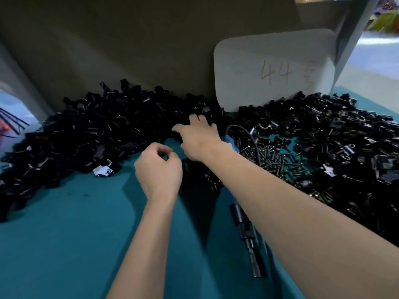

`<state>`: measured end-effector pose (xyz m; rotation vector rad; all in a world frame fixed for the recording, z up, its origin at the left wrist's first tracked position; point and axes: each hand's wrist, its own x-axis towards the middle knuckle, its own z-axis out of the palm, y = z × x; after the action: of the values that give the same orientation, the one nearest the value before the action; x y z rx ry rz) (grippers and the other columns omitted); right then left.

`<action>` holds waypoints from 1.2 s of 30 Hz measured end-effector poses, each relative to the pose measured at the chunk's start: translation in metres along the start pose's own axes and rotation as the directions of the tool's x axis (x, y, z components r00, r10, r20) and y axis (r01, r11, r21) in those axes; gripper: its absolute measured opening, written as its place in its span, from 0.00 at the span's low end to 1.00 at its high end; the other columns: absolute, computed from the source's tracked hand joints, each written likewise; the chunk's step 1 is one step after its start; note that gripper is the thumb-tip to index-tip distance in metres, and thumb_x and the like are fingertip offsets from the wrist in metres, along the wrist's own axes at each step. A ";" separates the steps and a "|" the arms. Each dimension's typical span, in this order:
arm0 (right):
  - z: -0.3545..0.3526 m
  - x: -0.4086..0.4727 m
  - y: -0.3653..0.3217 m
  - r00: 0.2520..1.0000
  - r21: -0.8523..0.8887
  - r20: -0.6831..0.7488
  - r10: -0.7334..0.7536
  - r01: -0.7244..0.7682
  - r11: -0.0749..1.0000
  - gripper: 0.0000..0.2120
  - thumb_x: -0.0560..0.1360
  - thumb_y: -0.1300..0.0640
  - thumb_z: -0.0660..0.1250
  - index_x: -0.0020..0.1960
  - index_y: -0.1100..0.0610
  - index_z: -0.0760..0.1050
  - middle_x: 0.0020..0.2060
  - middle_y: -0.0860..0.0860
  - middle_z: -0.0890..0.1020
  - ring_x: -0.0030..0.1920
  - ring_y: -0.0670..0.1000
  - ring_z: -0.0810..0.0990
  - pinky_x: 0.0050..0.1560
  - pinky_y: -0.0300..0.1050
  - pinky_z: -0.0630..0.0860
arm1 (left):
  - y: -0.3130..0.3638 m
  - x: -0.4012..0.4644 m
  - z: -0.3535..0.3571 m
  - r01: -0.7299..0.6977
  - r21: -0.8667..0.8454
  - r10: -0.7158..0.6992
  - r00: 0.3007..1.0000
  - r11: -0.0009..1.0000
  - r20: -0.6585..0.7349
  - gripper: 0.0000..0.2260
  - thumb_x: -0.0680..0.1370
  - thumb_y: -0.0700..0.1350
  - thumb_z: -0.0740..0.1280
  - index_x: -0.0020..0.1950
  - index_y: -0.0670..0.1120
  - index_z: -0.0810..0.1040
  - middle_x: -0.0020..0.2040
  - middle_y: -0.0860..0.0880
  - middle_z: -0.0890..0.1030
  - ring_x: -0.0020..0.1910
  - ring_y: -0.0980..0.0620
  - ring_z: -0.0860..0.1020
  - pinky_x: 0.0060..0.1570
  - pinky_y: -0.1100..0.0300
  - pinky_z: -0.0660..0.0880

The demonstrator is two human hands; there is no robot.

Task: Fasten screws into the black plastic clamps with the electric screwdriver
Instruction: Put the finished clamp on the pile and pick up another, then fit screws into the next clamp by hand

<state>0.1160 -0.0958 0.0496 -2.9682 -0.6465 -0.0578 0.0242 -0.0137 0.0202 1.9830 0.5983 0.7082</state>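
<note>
Reaching R hand into clamps; grip hidden.

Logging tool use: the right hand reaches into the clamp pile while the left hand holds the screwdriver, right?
Not quite. The left hand holds no screwdriver; it lies on the table, per the head view. The right hand does reach into the clamp pile.

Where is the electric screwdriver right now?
In the head view, the electric screwdriver lies on the teal table at lower right, just beneath the right forearm, near the pile of screws. Neither hand holds it.
</note>
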 end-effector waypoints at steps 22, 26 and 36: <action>-0.030 -0.095 0.079 0.872 0.799 -0.370 0.319 0.124 0.588 0.07 0.82 0.51 0.67 0.51 0.53 0.81 0.37 0.49 0.86 0.41 0.51 0.84 0.48 0.50 0.80 | 0.036 -0.039 0.030 0.353 -0.655 0.073 0.845 0.668 0.529 0.06 0.81 0.41 0.71 0.58 0.43 0.82 0.42 0.48 0.87 0.33 0.53 0.83 0.39 0.60 0.81; -0.013 -0.098 0.126 0.854 0.341 -0.311 0.417 -0.309 0.888 0.12 0.82 0.57 0.63 0.62 0.53 0.80 0.57 0.55 0.83 0.62 0.59 0.77 0.63 0.51 0.71 | 0.039 -0.056 0.042 0.206 -0.654 0.177 0.865 0.728 0.470 0.11 0.75 0.33 0.75 0.54 0.45 0.84 0.42 0.50 0.86 0.37 0.51 0.83 0.42 0.60 0.81; 0.004 -0.097 0.164 0.849 0.240 -0.247 0.467 -0.414 0.878 0.14 0.79 0.65 0.70 0.64 0.58 0.82 0.61 0.60 0.80 0.66 0.64 0.74 0.63 0.55 0.75 | 0.032 -0.056 0.041 0.287 -0.686 0.132 0.862 0.668 0.489 0.09 0.77 0.30 0.71 0.47 0.44 0.83 0.43 0.46 0.84 0.38 0.48 0.84 0.42 0.62 0.81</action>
<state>0.0965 -0.2830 0.0244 -2.7677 0.0768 -0.3801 0.0164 -0.0900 0.0175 1.2494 0.0287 0.2610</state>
